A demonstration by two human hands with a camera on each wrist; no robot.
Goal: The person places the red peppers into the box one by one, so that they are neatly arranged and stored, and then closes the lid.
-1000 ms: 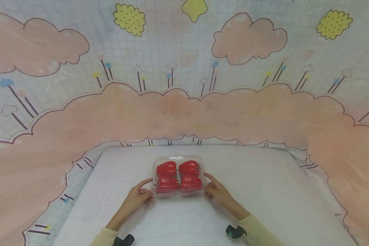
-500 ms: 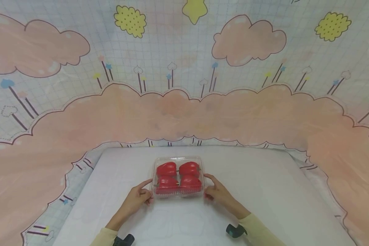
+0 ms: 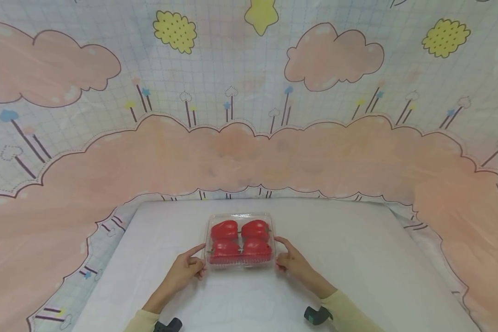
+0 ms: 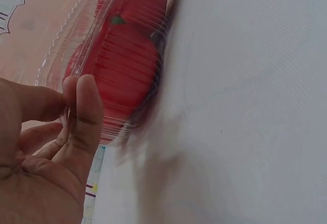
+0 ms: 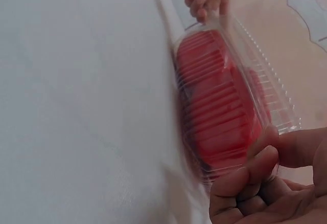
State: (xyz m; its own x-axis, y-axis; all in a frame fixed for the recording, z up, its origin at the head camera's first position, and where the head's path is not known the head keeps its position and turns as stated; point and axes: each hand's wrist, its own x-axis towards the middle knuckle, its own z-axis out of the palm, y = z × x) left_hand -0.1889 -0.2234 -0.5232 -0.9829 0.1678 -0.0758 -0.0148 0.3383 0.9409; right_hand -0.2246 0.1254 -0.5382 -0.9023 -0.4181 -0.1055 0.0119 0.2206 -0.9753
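Observation:
A clear plastic clamshell container [image 3: 240, 216], lid down, holds several red bell peppers [image 3: 255, 229] with green stems. My left hand [image 3: 182, 269] pinches its left rim, thumb and fingertips meeting at the edge in the left wrist view. On the opposite side my right hand [image 3: 295, 263] pinches the right rim the same way, as the right wrist view shows. Ridged side walls of the container [image 4: 127, 75] appear close up there, with the peppers pressed near them. Both index fingers lie along the container's sides in the head view.
The container is over a white tabletop [image 3: 336, 240], toward its far edge. Behind it hangs a cloth backdrop [image 3: 232, 157] printed with clouds and stars. Dark wrist devices [image 3: 317, 315] sit at both sleeves.
The head view has tilted up slightly. Both hands and the container keep their places relative to the table.

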